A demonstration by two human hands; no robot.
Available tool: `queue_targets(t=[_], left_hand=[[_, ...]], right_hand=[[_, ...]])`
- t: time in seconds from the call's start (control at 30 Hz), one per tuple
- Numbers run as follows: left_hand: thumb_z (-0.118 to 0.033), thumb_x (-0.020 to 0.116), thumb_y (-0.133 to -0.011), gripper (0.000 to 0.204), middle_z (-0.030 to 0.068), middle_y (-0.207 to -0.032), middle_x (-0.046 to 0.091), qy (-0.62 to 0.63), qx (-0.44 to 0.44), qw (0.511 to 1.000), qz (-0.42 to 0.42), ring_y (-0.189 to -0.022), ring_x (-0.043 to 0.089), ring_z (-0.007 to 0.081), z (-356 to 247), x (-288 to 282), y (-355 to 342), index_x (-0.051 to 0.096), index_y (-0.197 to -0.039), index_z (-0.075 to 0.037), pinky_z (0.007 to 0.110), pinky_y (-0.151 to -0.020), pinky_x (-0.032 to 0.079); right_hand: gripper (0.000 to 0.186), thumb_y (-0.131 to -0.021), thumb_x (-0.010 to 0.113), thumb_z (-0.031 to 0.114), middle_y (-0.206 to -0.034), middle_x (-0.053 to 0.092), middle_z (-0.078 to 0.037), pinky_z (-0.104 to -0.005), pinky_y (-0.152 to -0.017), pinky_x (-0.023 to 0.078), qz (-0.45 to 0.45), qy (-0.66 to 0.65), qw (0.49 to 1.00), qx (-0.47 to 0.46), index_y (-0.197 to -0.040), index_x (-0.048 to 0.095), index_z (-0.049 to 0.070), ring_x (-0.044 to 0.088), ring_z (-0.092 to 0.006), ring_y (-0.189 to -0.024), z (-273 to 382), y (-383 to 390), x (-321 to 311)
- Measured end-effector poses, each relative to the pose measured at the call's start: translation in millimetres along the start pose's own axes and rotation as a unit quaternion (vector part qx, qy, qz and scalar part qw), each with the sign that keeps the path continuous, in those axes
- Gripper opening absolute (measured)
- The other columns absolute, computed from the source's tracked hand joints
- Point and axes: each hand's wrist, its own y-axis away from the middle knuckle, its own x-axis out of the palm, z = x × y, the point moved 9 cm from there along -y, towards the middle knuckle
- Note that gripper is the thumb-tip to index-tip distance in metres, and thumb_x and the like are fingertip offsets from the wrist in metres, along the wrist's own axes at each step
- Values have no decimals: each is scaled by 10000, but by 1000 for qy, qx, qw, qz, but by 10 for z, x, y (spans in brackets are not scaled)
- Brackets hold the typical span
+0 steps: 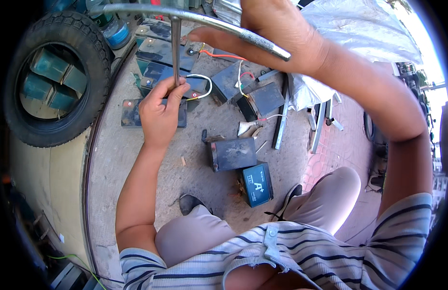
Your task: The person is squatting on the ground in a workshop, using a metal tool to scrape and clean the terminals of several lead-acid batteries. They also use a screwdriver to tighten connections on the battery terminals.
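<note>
While left grip (160,113) pinches shaft (176,58) of T-handle wrench (175,29), cannot tell right grip (284,34); likely stiff, heavy; best hold, knurled bar (262,42).

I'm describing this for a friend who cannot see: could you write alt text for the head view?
A person's left grip clasps a T-shaped silver metal tool by its shaft, the right grip by its crossbar, above dark box-shaped batteries on grey concrete ground, some with red and white wires. At left, teal boxes show through a black rubber tyre.
</note>
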Motion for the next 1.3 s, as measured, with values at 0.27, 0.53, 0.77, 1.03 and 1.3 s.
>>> queue_targets(t=[0.27, 0.53, 0.77, 1.03, 1.3], left_hand=[[-83, 828, -826, 210, 29, -834, 698, 35, -41, 998, 11, -710, 600, 57, 28, 102, -6, 636, -875, -14, 234, -640, 499], [-15, 661, -956, 127, 53, -909, 677, 99, -21, 990, 100, -799, 646, 108, -117, 238, 16, 609, -1070, 9, 260, -729, 538], [-23, 652, -952, 125, 80, -951, 697, 12, 9, 995, 97, -818, 694, 150, -204, 183, -41, 703, -1058, 19, 276, -729, 547], [-48, 794, -831, 165, 23, -895, 665, -83, -96, 991, 31, -806, 644, 100, 33, 16, -110, 662, -928, -25, 270, -664, 522], [-41, 645, -955, 161, 33, -967, 652, 35, -41, 982, 183, -885, 640, 110, -94, 214, -46, 670, -1106, 9, 267, -768, 535]], right_hand=[[646, -877, 807, 188, -1235, 624, -64, -244, -717, 521, 142, -294, 869, 371, -1423, 492, 50, 610, -94, -915, -37, 1180, 963], [530, -917, 774, 155, -1165, 637, -42, -239, -746, 521, -16, -398, 817, 417, -1369, 537, 14, 602, -65, -867, 70, 995, 1180], [581, -883, 788, 137, -1227, 619, -109, -268, -746, 535, -21, -369, 818, 441, -1369, 508, -16, 608, -114, -898, -28, 1167, 1231], [583, -899, 759, 109, -1270, 595, -100, -250, -740, 524, -14, -338, 823, 457, -1399, 479, 3, 589, -98, -909, 13, 1329, 1327], [527, -911, 724, 59, -1255, 597, -84, -246, -727, 521, 13, -404, 772, 490, -1384, 496, 7, 609, -96, -912, 64, 1502, 1486]])
